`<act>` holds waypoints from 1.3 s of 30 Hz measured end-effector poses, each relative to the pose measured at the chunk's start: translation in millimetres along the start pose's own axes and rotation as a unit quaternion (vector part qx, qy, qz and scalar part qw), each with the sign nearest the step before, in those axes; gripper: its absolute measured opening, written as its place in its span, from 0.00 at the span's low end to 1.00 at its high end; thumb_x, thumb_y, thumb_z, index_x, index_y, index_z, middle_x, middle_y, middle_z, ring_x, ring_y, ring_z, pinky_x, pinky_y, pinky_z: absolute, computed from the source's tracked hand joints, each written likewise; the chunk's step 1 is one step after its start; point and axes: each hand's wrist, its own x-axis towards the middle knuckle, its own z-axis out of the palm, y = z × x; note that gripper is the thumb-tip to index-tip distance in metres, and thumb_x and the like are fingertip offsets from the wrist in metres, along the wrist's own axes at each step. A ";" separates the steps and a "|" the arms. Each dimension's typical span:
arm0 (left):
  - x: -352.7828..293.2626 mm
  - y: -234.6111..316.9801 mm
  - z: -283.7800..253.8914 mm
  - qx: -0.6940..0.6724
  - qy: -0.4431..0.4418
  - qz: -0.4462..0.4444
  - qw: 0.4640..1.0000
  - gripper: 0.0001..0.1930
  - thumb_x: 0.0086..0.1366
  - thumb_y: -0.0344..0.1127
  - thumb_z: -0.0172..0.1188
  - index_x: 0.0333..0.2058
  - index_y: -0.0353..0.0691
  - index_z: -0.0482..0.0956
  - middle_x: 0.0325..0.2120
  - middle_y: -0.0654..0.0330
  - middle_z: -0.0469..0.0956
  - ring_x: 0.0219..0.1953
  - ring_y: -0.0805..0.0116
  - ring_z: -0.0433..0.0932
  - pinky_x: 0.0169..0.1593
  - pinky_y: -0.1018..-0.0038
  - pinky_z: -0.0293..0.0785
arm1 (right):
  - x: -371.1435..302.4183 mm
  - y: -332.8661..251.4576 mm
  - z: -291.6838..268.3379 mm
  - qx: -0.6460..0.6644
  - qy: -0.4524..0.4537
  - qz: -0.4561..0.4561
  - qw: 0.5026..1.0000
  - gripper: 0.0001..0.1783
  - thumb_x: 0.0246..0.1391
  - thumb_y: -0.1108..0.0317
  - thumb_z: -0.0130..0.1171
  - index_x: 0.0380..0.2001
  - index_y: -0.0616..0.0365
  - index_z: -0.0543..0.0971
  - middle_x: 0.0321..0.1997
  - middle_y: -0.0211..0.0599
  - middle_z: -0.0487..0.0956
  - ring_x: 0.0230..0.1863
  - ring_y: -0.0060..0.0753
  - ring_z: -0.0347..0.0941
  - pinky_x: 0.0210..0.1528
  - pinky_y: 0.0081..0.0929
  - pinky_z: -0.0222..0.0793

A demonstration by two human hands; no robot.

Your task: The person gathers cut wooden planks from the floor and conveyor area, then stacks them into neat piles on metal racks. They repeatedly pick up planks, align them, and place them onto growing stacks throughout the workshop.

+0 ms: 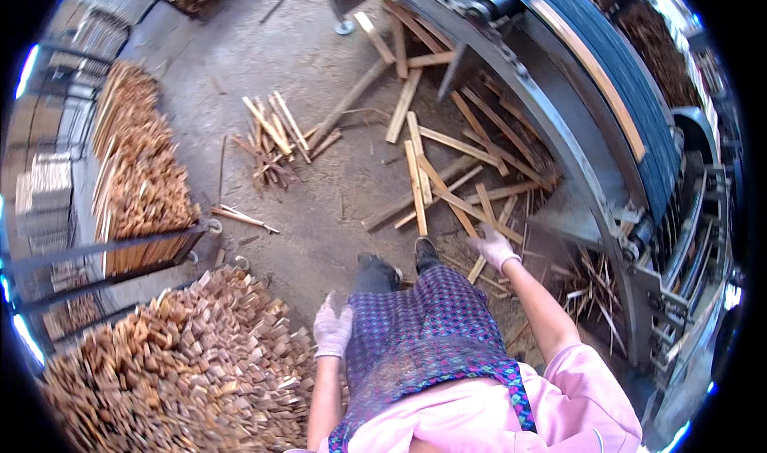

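My left hand (333,327), in a pale work glove, hangs beside my patterned apron (415,313). Its fingers point forward, loosely apart, with nothing in them. To its left rises a big stack of wooden sticks (200,349), ends up. My right hand (495,249), gloved too, reaches out over the floor on the right, fingers stretched and empty. Beyond it, wooden slats (417,185) lie scattered and crossed on the concrete; whether the hand touches any is unclear. A slat (595,73) rides along the blue conveyor belt (639,117) at the right.
The machine's curved metal frame (551,125) borders the right side, with thin offcuts (599,293) below it. A smaller heap of sticks (276,137) lies on the concrete floor (319,197). Another bundle of sticks (148,157) stands in a metal rack (104,249) at left.
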 end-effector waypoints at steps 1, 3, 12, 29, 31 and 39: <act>15.6 -20.4 7.0 0.042 0.015 0.014 0.999 0.32 0.63 0.40 0.66 0.63 0.33 0.73 0.55 0.41 0.79 0.59 0.48 0.79 0.64 0.61 0.72 | 3.7 -18.0 -13.0 -0.011 -0.004 0.030 0.999 0.47 0.53 0.45 0.64 0.68 0.67 0.66 0.64 0.64 0.75 0.67 0.58 0.70 0.67 0.40 0.66; 46.0 -36.4 9.0 0.027 -0.025 0.014 0.999 0.32 0.63 0.40 0.66 0.64 0.33 0.72 0.56 0.42 0.79 0.59 0.48 0.79 0.64 0.61 0.72 | 17.1 -7.3 -19.3 -0.022 0.028 0.057 0.998 0.46 0.53 0.45 0.64 0.67 0.64 0.67 0.61 0.65 0.76 0.65 0.61 0.72 0.65 0.43 0.67; 185.6 9.5 56.0 -0.026 -0.164 -0.003 0.986 0.29 0.66 0.41 0.63 0.63 0.34 0.73 0.53 0.44 0.82 0.55 0.54 0.82 0.59 0.64 0.76 | 31.3 83.6 15.2 -0.037 0.003 0.142 0.989 0.43 0.53 0.45 0.67 0.65 0.61 0.71 0.60 0.62 0.77 0.62 0.61 0.74 0.64 0.44 0.69; 394.3 -89.3 549.5 0.021 -0.185 -0.098 0.978 0.46 0.54 0.51 0.72 0.64 0.28 0.66 0.56 0.33 0.76 0.59 0.39 0.76 0.61 0.57 0.72 | 483.2 239.5 223.7 -0.346 0.114 -0.021 0.931 0.41 0.45 0.50 0.72 0.61 0.55 0.71 0.60 0.52 0.77 0.60 0.58 0.74 0.62 0.55 0.70; 423.3 -73.4 580.0 0.028 -0.187 -0.122 0.974 0.44 0.49 0.52 0.75 0.59 0.32 0.68 0.51 0.31 0.77 0.55 0.36 0.78 0.56 0.52 0.75 | 513.9 228.7 222.1 -0.319 -0.050 0.090 0.942 0.42 0.50 0.48 0.69 0.64 0.58 0.69 0.52 0.62 0.81 0.56 0.62 0.77 0.60 0.51 0.72; 434.5 -53.4 598.8 -0.035 -0.069 -0.114 0.991 0.38 0.53 0.38 0.66 0.63 0.35 0.68 0.45 0.40 0.82 0.49 0.42 0.82 0.57 0.57 0.76 | 526.8 206.1 164.7 -0.299 -0.026 -0.136 0.944 0.40 0.54 0.47 0.66 0.65 0.57 0.70 0.46 0.60 0.83 0.50 0.59 0.80 0.53 0.47 0.76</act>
